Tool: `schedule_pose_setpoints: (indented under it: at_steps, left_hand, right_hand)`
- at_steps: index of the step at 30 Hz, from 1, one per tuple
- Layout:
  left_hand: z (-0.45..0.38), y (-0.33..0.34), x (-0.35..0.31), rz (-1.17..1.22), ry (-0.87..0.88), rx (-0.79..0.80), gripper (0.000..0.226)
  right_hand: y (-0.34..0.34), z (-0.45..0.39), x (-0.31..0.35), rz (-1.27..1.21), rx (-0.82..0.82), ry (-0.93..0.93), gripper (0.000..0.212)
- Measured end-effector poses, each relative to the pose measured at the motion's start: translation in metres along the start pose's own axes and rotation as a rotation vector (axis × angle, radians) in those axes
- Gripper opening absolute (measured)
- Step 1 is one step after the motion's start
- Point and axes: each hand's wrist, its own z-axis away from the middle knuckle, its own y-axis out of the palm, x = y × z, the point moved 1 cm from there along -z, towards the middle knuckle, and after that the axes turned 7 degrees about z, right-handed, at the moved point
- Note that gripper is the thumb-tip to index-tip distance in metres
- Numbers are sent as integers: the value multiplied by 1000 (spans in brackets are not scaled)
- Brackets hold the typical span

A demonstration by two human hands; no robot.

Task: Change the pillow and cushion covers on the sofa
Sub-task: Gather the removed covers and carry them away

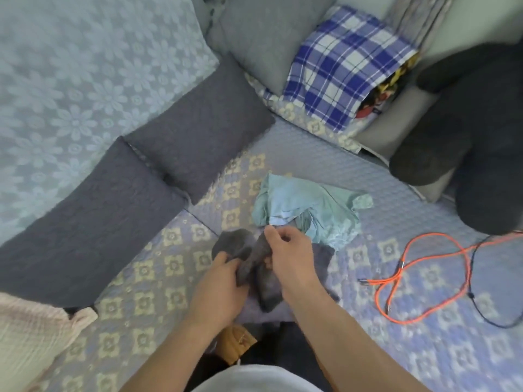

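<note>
Both hands closed on a dark grey cushion cover (263,281), bunched over the sofa seat's front edge: left hand (218,281) gripping its left part, right hand (291,256) pinching the upper fold. Just behind, a crumpled light blue cover (308,205); two dark grey cushions (158,171) against the backrest.
</note>
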Motion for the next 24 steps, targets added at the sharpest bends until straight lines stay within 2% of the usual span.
schedule_pose_setpoints:
  at_steps: [2, 3, 5, 6, 7, 8, 10, 13, 16, 19, 21, 22, 24]
  left_hand:
    - [-7, -11, 14, -30, -50, -54, 31]
    - [-8, -15, 21, -45, -58, -36, 33]
    - [-11, -17, 33, -46, -75, 38, 39]
    - [-13, -16, 39, -28, -86, 68, 41]
    - [-16, -15, 46, 0, -109, 75, 43]
    - [-20, -15, 54, 41, -154, 75, 45]
    - [-28, -13, 71, 105, -225, 51, 52]
    - [-47, -10, 96, 207, -321, -60, 65]
    - [-57, -6, 112, 316, -361, -165, 66]
    - [-60, -8, 120, 367, -340, -183, 58]
    - [-58, -12, 126, 389, -335, -241, 53]
    - [-55, -13, 127, 375, -332, -254, 53]
    - [-47, -15, 132, 290, -336, -174, 51]
  right_hand:
    - [-5, -18, -22, 340, -46, -62, 30]
    - [-8, -28, -36, 588, 26, -69, 30]
    - [-8, -50, -72, 1007, 392, -39, 24]
    - [-5, -61, -94, 1116, 574, 1, 22]
    - [-2, -72, -112, 1183, 691, 29, 25]
    - [1, -86, -127, 1229, 726, 10, 28]
    - [10, -123, -143, 1320, 635, -118, 25]
    - [30, -208, -160, 1466, 471, -265, 37]
    - [59, -272, -182, 1655, 545, -283, 51]
    - [78, -297, -203, 1596, 442, -234, 62]
    - [82, -295, -200, 1526, 344, -305, 65]
    - [82, -293, -198, 1462, 302, -349, 64]
    - [72, -282, -192, 1256, 211, -435, 54]
